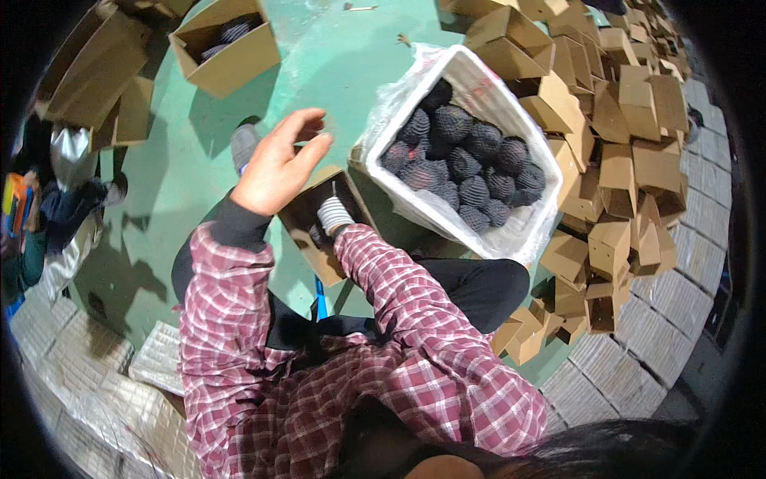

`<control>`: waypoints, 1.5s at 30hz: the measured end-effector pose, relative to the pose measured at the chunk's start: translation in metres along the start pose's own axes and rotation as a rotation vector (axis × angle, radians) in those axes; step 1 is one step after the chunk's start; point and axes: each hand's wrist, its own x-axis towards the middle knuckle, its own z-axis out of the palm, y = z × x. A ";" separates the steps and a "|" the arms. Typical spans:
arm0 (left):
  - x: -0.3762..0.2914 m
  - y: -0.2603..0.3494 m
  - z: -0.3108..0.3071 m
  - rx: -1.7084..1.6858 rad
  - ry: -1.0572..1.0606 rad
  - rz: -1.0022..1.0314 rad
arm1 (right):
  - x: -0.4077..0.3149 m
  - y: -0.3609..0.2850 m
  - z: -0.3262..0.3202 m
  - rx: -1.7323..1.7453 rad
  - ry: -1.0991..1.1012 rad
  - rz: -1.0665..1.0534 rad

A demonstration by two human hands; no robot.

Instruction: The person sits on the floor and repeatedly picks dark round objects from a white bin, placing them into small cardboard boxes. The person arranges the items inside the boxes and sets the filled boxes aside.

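My left hand (281, 161), bare, is raised above the near cardboard box with its fingers apart and nothing in it. My right hand (335, 214), in a striped glove, reaches down inside that open cardboard box (328, 263), which stands between my legs; its fingers are hidden. Something in dark foam netting shows beside the glove in the box. To the right of the box stands a white foam crate (514, 235) lined with clear plastic film. It holds several round items in black foam net sleeves (464, 163), a few showing reddish patches.
Another open cardboard box (230, 69) with dark netted items stands at the upper left, near larger cartons (96, 66). Many empty cardboard boxes (616, 173) are heaped on the right. Another person (57, 197) is at the left edge. Grey slatted panels (634, 359) border the green floor.
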 end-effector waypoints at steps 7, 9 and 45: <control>0.000 0.009 0.003 -0.044 0.007 -0.012 | -0.089 -0.023 -0.162 -0.057 0.403 -0.766; 0.000 0.009 0.004 -0.065 0.007 -0.027 | -0.075 0.006 -0.237 -0.177 0.343 -0.484; -0.013 -0.003 0.047 -0.365 -0.254 0.010 | -0.136 -0.068 -0.272 1.128 0.046 -0.440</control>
